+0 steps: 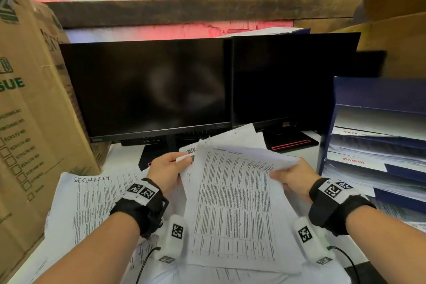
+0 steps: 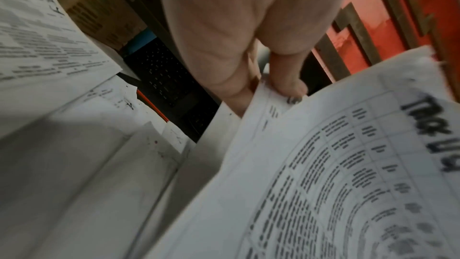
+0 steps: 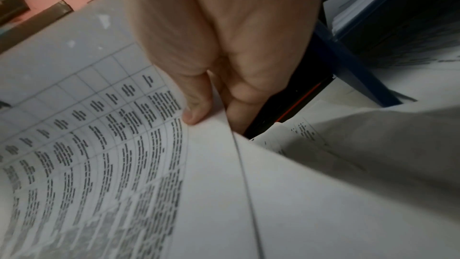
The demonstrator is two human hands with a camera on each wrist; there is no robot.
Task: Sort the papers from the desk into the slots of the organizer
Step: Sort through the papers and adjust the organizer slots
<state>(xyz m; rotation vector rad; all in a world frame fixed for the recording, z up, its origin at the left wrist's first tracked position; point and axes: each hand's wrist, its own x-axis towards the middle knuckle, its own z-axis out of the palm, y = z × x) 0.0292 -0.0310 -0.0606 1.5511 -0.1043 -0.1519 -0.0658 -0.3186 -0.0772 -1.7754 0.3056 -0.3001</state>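
head view: both hands, left hand (image 1: 166,171) and right hand (image 1: 293,178), lift a white printed paper sheaf (image 1: 235,205) above the tabletop's middle, beside the blue tiered organizer (image 1: 327,122) at its right edge. wrist views: each hand's fingers (image 2: 286,78) pinch a top corner; next, i judge, read its heading and choose a slot.

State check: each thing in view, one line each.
left hand: pinches held papers' left edge
right hand: pinches their right edge
held papers: lifted, bowed
SECURITY sheet: flat on desk
organizer: slots hold papers
monitors: dark
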